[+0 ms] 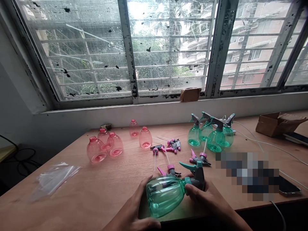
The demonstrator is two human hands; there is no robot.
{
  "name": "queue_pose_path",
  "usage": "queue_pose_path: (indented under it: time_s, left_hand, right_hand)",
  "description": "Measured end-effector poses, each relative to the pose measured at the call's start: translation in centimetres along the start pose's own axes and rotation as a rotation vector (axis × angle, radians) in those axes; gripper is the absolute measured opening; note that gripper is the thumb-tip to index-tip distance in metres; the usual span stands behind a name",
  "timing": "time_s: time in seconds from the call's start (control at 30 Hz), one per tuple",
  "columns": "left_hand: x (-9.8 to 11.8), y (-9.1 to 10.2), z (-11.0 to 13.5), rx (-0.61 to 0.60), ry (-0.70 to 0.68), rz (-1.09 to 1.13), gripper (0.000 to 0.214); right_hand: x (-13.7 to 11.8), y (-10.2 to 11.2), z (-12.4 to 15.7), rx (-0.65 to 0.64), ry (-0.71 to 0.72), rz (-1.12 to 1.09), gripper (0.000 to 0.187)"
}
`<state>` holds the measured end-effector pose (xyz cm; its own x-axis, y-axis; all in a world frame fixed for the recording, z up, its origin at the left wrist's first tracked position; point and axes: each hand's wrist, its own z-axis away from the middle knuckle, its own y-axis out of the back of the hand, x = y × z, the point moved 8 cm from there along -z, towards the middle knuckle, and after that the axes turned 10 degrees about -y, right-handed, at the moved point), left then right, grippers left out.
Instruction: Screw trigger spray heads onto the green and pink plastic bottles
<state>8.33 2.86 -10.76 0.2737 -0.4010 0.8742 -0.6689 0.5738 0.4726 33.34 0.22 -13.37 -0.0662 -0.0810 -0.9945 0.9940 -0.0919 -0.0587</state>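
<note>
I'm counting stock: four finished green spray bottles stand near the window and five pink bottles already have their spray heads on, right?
Not quite. In the head view the five pink bottles are open-necked; loose pink spray heads lie beside them. The four green bottles do stand finished.

Green spray bottle (166, 194), lower centre of frame.
Translucent teal body lying on its side, base toward lower left; grey spray head with teal nozzle fitted at neck, pointing upper right.
</note>
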Motion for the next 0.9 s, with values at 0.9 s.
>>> queue_pose_path:
  time_s: [0.9]
  left_hand:
    - [-0.28, -0.04, 0.02, -0.030, -0.058, -0.108, 0.114]
  right_hand:
    - [-0.12, 0.02, 0.22, 0.051, -0.007, -0.014, 0.055]
